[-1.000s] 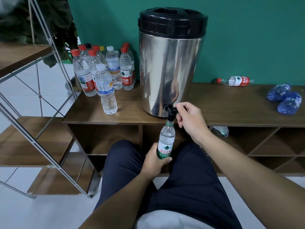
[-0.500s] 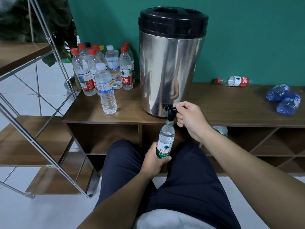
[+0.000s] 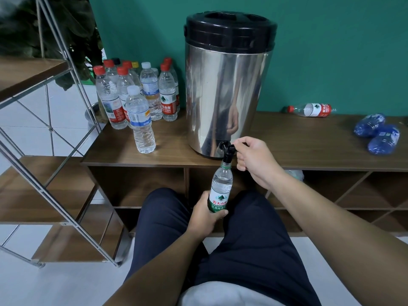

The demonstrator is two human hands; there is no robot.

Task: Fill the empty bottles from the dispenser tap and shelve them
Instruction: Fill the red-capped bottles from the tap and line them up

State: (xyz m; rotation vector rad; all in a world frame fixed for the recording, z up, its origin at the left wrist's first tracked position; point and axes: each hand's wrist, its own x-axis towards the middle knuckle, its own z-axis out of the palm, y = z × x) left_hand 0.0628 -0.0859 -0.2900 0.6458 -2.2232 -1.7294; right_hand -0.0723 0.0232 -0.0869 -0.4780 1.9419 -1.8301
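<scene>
The steel dispenser (image 3: 225, 85) stands upright at twelve o'clock on the wooden cabinet top (image 3: 309, 146), with its black tap (image 3: 227, 150) hanging off the front edge at the base. A cluster of capped bottles (image 3: 136, 96) stands at ten o'clock, beside the dispenser, and an open metal-and-wood shelf rack (image 3: 44, 173) rises at nine o'clock. One red-labelled bottle (image 3: 311, 110) lies on its side at two o'clock, near two crushed blue bottles (image 3: 377, 133).

The green-labelled bottle (image 3: 220, 191) being filled sits just below the cabinet edge, centre of view. Its long axis runs near upright, leaning slightly, with the open mouth pointing up at twelve o'clock and meeting the tap spout; the base points down toward the lap. Water looks to reach high into the shoulder, so the fill is probably close to done, though the exact level is hard to read.

The left hand (image 3: 205, 215) wraps its fingers round the bottle's lower label. The right hand (image 3: 254, 162), at one o'clock from the bottle's mouth and just beside it, has its fingers curled round the tap lever. The right hand is the nearer to the tap, so closing it falls there; the left then has to draw the bottle down along its own axis before carrying it toward nine o'clock.
</scene>
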